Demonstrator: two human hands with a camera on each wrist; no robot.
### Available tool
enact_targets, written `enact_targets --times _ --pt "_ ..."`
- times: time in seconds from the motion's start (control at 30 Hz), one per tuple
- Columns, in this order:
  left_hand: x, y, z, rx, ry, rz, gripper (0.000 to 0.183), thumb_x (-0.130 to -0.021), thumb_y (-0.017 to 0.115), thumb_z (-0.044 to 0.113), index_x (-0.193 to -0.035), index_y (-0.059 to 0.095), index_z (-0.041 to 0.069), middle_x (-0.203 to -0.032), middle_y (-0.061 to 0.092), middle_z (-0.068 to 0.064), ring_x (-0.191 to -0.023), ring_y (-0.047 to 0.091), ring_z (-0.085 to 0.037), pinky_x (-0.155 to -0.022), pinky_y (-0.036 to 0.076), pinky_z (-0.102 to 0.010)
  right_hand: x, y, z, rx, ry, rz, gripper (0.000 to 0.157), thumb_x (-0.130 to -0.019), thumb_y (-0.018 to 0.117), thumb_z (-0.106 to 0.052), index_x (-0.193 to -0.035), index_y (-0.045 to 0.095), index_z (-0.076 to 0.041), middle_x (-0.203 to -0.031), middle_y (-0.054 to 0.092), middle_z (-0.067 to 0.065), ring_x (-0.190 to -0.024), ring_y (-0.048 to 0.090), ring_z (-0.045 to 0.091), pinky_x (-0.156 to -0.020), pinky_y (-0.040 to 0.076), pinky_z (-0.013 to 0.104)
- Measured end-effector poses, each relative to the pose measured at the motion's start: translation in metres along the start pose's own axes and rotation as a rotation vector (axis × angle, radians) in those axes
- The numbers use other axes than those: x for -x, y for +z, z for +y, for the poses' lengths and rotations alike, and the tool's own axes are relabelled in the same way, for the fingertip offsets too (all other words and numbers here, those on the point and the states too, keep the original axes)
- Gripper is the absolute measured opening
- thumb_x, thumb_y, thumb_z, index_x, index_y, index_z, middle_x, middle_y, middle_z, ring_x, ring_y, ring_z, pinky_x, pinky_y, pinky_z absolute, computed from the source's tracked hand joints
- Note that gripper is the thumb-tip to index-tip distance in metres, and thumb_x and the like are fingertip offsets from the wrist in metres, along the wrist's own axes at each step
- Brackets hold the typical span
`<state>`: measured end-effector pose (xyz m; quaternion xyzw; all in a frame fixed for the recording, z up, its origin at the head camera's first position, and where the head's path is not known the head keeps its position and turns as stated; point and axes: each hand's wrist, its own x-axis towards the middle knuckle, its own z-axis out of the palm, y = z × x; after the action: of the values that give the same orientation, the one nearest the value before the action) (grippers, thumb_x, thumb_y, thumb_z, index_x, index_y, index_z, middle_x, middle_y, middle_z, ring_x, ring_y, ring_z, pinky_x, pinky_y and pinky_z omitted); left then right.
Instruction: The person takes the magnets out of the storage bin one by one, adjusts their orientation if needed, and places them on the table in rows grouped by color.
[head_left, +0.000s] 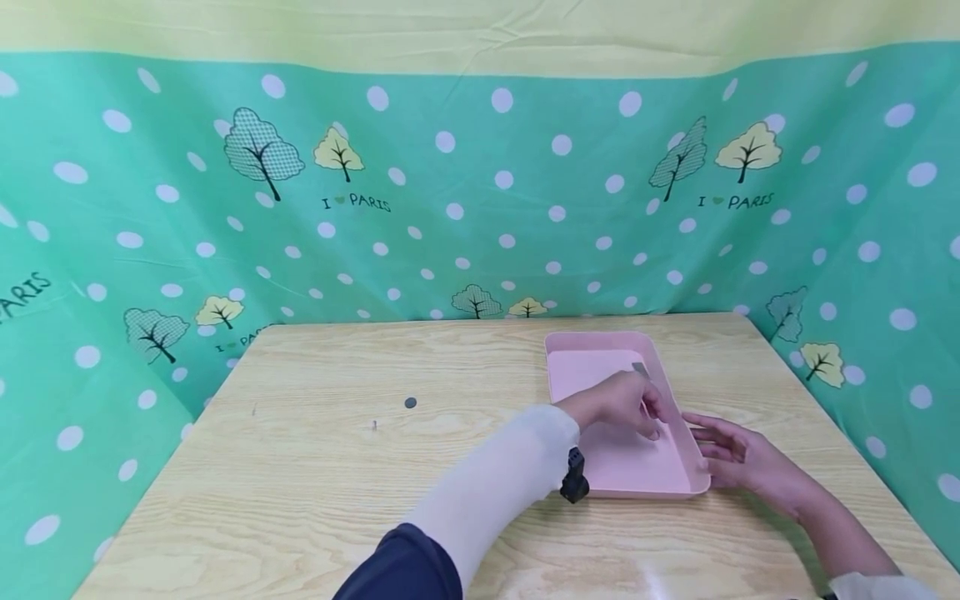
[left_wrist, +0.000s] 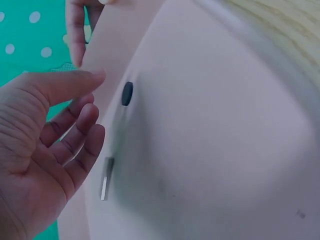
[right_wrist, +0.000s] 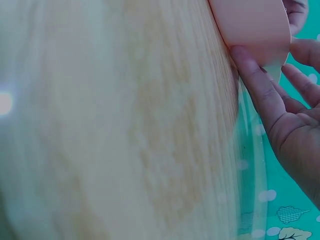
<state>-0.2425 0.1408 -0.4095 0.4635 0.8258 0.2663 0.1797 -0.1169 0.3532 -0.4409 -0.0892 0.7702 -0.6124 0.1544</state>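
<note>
A shallow pink tray [head_left: 630, 483] lies toward the right of the table. Over it reaches my left hand [head_left: 626, 404], fingers loosely bent near the right wall. The left wrist view shows its thumb apart from the fingers, with nothing between them. Beside those fingers inside the tray are a small black disc [left_wrist: 127, 93] and a short shiny metal bar [left_wrist: 106, 178]. My right hand [head_left: 742, 462] touches the outside of the tray near its front right corner. In the right wrist view its thumb lies against the low part of the tray wall [right_wrist: 255, 25].
Left of the tray, a dark disc [head_left: 410, 402] and a tiny metal piece [head_left: 374, 425] rest on the wooden table [head_left: 300, 500]. A green dotted cloth [head_left: 525, 208] hangs behind the table and along its sides.
</note>
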Motion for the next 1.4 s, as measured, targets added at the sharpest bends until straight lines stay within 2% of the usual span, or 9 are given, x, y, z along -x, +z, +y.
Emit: enact_targets --times 0.3,0.4,0.53,0.6,0.77,0.93,1.13,1.27,1.4 --pt "-0.006 0.004 -0.004 -0.033 -0.045 -0.024 0.025 -0.077 0.083 0.009 -0.100 0.077 0.014 -0.086 0.070 0.012 -0.078 0.055 0.007 -0.071 0.041 -0.004 0.001 -0.002 0.001 0.011 -0.005 0.005 0.067 -0.094 0.063 -0.006 -0.150 0.027 0.001 -0.128 0.054 -0.016 -0.110 0.059 0.002 -0.081 0.057 0.041" --pt "-0.008 0.002 -0.004 -0.056 -0.059 -0.024 0.024 -0.077 0.083 0.011 -0.101 0.077 0.015 -0.086 0.069 0.014 -0.080 0.055 0.007 -0.072 0.040 -0.003 0.001 -0.002 0.001 0.024 0.014 0.016 0.068 -0.094 0.064 -0.008 -0.151 0.028 0.000 -0.136 0.053 0.001 -0.109 0.059 0.002 -0.082 0.056 0.042" --pt "-0.009 -0.001 -0.003 -0.064 -0.069 -0.028 0.024 -0.078 0.082 0.012 -0.101 0.077 0.014 -0.087 0.068 0.015 -0.081 0.055 0.006 -0.072 0.039 -0.004 0.000 -0.001 0.002 0.038 0.027 0.023 0.069 -0.093 0.065 -0.009 -0.151 0.027 0.000 -0.142 0.043 0.025 -0.108 0.059 0.001 -0.082 0.056 0.042" --pt "-0.009 0.000 -0.003 -0.072 -0.065 -0.041 0.025 -0.078 0.083 0.011 -0.101 0.077 0.014 -0.088 0.070 0.013 -0.081 0.056 0.005 -0.072 0.039 -0.004 0.000 -0.001 0.003 0.033 0.027 0.027 0.069 -0.093 0.065 -0.009 -0.151 0.028 0.000 -0.140 0.046 0.019 -0.108 0.059 0.001 -0.082 0.057 0.042" --pt "-0.010 0.003 -0.004 -0.102 -0.080 -0.064 0.028 -0.075 0.085 0.010 -0.102 0.077 0.015 -0.090 0.070 0.013 -0.083 0.057 0.005 -0.073 0.039 -0.004 0.000 -0.001 0.003 -0.017 -0.037 -0.013 0.062 -0.096 0.059 -0.004 -0.151 0.030 -0.003 -0.131 0.053 -0.008 -0.111 0.059 0.004 -0.080 0.057 0.042" --pt "-0.013 0.009 -0.004 -0.127 -0.100 -0.081 0.027 -0.076 0.084 0.010 -0.100 0.077 0.016 -0.086 0.068 0.014 -0.083 0.055 0.004 -0.074 0.038 -0.004 0.000 0.000 0.002 -0.041 -0.065 -0.042 0.060 -0.097 0.056 -0.002 -0.151 0.031 -0.004 -0.129 0.056 -0.008 -0.112 0.059 0.006 -0.080 0.057 0.042" --pt "-0.015 0.015 -0.003 -0.178 -0.145 -0.082 0.016 -0.079 0.082 0.014 -0.094 0.078 0.019 -0.077 0.064 0.018 -0.077 0.053 0.005 -0.072 0.037 -0.005 0.000 -0.001 0.003 0.007 -0.020 0.001 0.064 -0.096 0.059 -0.005 -0.150 0.027 0.001 -0.127 0.055 -0.017 -0.110 0.059 0.003 -0.080 0.057 0.041" --pt "-0.016 0.016 -0.004 -0.170 -0.172 -0.083 0.010 -0.081 0.081 0.014 -0.089 0.077 0.019 -0.075 0.063 0.016 -0.075 0.053 0.004 -0.070 0.038 -0.006 -0.001 -0.002 0.003 0.000 -0.027 -0.014 0.064 -0.096 0.058 -0.004 -0.150 0.025 0.002 -0.127 0.056 -0.015 -0.112 0.059 0.004 -0.081 0.056 0.042" --pt "-0.015 0.016 -0.006 -0.157 -0.163 -0.086 0.009 -0.081 0.081 0.013 -0.085 0.075 0.018 -0.074 0.062 0.016 -0.074 0.054 0.004 -0.069 0.039 -0.006 -0.001 -0.001 0.004 -0.016 -0.025 -0.020 0.063 -0.096 0.058 -0.004 -0.150 0.026 0.002 -0.128 0.056 -0.015 -0.112 0.059 0.004 -0.081 0.056 0.042"
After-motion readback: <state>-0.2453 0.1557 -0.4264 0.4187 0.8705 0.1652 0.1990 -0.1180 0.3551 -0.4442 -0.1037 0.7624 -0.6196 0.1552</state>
